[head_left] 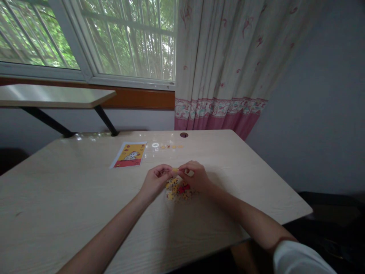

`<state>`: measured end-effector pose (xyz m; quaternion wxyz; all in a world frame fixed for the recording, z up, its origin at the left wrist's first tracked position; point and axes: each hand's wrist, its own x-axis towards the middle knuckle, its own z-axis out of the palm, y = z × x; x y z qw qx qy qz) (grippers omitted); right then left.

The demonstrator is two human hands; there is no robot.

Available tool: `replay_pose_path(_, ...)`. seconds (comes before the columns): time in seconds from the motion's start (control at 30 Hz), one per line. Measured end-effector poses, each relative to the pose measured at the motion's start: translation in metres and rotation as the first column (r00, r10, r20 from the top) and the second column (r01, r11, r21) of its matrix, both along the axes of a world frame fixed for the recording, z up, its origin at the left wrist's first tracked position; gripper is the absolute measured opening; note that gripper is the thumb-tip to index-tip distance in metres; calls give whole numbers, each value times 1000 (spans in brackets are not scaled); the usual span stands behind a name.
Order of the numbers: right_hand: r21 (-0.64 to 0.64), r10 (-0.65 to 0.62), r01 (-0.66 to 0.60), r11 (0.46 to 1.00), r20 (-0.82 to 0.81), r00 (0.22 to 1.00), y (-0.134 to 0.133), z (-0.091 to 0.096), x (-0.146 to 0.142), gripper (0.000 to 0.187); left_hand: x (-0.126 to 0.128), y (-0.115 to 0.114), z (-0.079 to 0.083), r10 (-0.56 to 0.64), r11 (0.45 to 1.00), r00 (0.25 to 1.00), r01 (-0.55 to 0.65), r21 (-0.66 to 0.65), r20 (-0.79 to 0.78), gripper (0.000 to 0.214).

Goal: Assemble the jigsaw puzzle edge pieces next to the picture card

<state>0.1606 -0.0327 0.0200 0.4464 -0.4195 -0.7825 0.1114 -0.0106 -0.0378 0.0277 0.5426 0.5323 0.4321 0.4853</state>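
Here, the left hand point(154, 182) and the right hand point(199, 177) both hold one small yellow piece point(175, 170) in a narrow fingertip grip; it is near a loose heap point(172, 185) of irregular yellow and red pieces; the worktop point(85, 201) has pale, wood-grained surface; a flat, rectangular picture sheet point(129, 156) lies leftward.

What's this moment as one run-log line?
left hand: pinching small yellow piece | right hand: fingertips at it too | near hands: puzzle-piece pile | beyond: picture sheet, row of pieces
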Motion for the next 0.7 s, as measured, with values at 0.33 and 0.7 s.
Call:
replay_pose_path(0.33,-241,119,-138,961,-91,989,-4,1,0,7,-7,5,-11,-58,995,977,72,64,-205,26)
replay_pose_path(0.7,23,47,-49,999,51,998,-2,3,6,17,-6,4,-7,8,995,991,6,104,-131,26)
